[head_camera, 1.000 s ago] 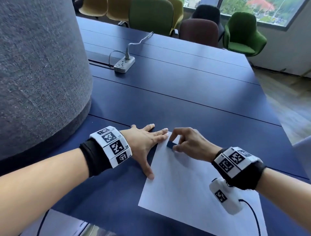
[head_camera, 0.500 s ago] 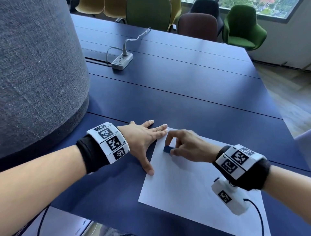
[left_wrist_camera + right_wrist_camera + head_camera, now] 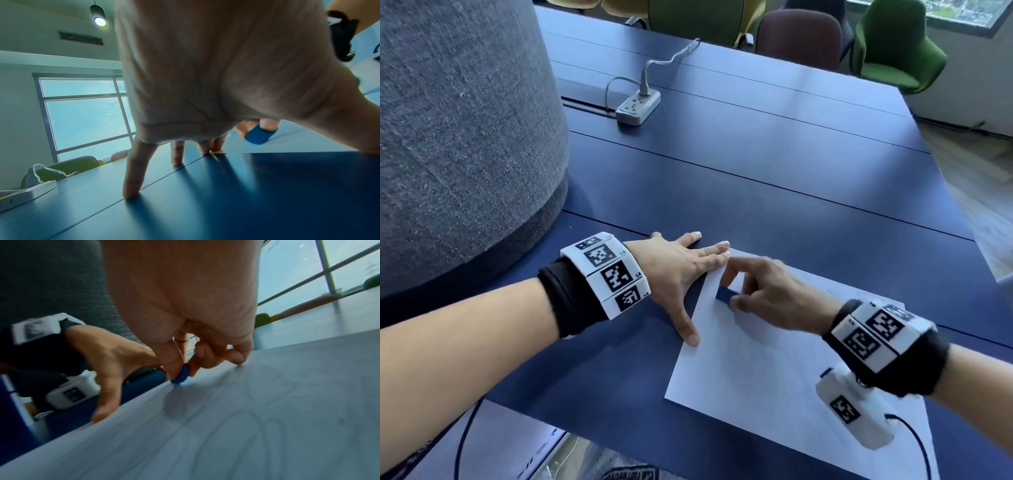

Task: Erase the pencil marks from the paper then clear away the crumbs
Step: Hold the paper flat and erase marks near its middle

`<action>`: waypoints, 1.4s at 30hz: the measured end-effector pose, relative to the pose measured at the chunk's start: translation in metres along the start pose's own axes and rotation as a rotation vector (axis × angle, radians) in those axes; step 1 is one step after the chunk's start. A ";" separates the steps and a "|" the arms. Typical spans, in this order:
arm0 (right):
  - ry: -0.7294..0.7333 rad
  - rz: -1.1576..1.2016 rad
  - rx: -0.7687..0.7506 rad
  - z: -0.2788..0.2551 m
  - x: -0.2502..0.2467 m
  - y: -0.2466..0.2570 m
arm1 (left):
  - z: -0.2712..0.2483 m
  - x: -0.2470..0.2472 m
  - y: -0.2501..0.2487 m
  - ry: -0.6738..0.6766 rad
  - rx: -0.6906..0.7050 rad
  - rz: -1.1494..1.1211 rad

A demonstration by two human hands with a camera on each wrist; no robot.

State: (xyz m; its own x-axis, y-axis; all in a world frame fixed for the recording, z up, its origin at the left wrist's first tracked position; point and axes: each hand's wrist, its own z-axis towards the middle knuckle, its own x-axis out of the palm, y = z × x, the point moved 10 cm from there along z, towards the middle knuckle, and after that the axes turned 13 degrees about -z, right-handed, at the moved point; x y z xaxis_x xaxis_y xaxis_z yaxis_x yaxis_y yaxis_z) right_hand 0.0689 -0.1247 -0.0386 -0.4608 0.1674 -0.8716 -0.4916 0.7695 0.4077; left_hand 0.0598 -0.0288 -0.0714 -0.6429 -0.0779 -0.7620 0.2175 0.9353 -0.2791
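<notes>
A white sheet of paper (image 3: 763, 370) lies on the dark blue table (image 3: 756, 171) in front of me. Faint curved pencil lines (image 3: 267, 415) show on the paper (image 3: 226, 443) in the right wrist view. My right hand (image 3: 767, 291) pinches a small blue eraser (image 3: 724, 294) between thumb and fingers, its tip (image 3: 180, 375) pressed on the sheet near the far left corner. The eraser (image 3: 258, 135) also shows in the left wrist view. My left hand (image 3: 678, 274) lies flat with fingers spread, fingertips and thumb on the paper's left edge.
A large grey fabric-covered column (image 3: 458, 130) stands close on the left. A white power strip (image 3: 637, 108) with a cable lies farther back on the table. Green, yellow and maroon chairs (image 3: 893, 51) line the far side. The table's right edge (image 3: 962, 219) drops to the floor.
My right hand has slid the eraser back toward me along the paper near the left edge. The left hand has kept its place on the sheet's edge.
</notes>
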 end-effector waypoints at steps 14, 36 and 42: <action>0.174 -0.055 -0.138 -0.020 0.030 0.023 | -0.001 0.002 0.000 0.006 -0.009 0.021; 0.019 -0.036 -0.024 -0.007 0.006 0.006 | 0.001 0.003 0.000 0.011 0.009 0.008; 0.013 -0.096 0.034 0.008 -0.006 -0.005 | 0.000 0.003 0.000 0.013 0.015 -0.014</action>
State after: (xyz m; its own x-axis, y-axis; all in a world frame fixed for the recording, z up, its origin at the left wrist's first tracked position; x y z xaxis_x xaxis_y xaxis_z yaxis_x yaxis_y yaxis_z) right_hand 0.0800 -0.1251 -0.0373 -0.4224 0.0843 -0.9025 -0.5086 0.8021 0.3130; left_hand 0.0576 -0.0293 -0.0732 -0.6557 -0.0858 -0.7502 0.2196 0.9289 -0.2981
